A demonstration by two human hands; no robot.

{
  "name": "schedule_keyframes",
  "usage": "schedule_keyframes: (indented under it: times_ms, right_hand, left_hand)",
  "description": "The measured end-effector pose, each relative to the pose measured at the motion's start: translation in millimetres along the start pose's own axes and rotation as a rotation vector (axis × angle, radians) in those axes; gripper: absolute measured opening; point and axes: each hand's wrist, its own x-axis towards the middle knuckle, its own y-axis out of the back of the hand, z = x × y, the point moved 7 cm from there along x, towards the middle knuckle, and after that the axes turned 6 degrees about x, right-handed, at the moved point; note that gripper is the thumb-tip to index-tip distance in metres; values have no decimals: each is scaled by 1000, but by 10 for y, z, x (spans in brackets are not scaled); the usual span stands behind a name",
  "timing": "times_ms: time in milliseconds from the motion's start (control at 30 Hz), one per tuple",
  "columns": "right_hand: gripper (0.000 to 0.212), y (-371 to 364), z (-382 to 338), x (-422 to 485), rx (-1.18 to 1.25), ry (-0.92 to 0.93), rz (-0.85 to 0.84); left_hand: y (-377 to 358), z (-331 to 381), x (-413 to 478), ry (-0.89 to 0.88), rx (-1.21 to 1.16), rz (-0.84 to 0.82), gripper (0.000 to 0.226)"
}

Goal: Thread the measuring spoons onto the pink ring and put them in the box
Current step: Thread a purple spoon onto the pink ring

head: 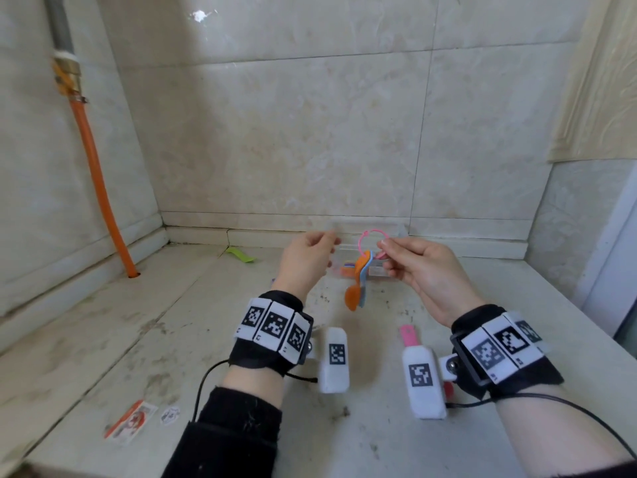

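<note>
Threading step: my right hand [424, 267] pinches the pink ring [360, 242], measuring spoons [358, 284] hanging; left hand [305, 260] curled, grasp unclear. Next, probably collect the near pink spoon [409, 334].

Raised left grip [306, 257] and right grip [420, 267], fingers curled.

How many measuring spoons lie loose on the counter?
2: a green spoon near the back wall, left of the left hand; a pink spoon nearer the camera, partly behind a white marker block. Others may be hidden.
</note>
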Motion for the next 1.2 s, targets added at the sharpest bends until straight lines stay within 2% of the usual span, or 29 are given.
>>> schedule_keyframes:
  times_ms: [100, 233, 300, 433, 567, 667, 800, 933, 1000, 1067, 1200]
  right_hand:
    - [10, -23, -5, -9, 13, 2, -4]
    - [9, -35, -24, -15, 14, -9, -28]
    - [9, -51, -28, -22, 14, -8, -37]
    - [10, -98, -57, -35, 27, 2, -58]
    - [11, -107, -93, -39, 55, 8, -64]
    - [11, -87, -78, -28, 54, -8, -50]
    - [11, -83, -52, -23, 19, -22, -65]
    - [12, -78, -48, -25, 16, -25, -57]
    - [12, -80, -47, -20, 20, -25, -52]
    - [13, -74, -43, -10, 12, -24, -44]
    - [10, -30, -23, 7, -21, -19, -18]
  left_hand:
    - [165, -58, 119, 51, 552, -71, 24]
    - [345, -80, 241, 108, 886, -140, 22]
    - [398, -164, 244, 184, 984, -178, 23]
    - [309, -374, 171, 303, 1131, -361, 21]
    - [280, -494, 228, 330, 1169, -393, 21]
    - [254, -614, 314, 286, 1268, -361, 36]
    - [199, -582, 343, 245, 1148, -293, 31]
    - [166, -682, 368, 246, 1227, -351, 29]
    - [169, -628, 336, 265, 1157, -353, 33]
    - [145, -388, 304, 203, 933, -297, 36]
    - [37, 54, 157, 105, 185, -122, 42]
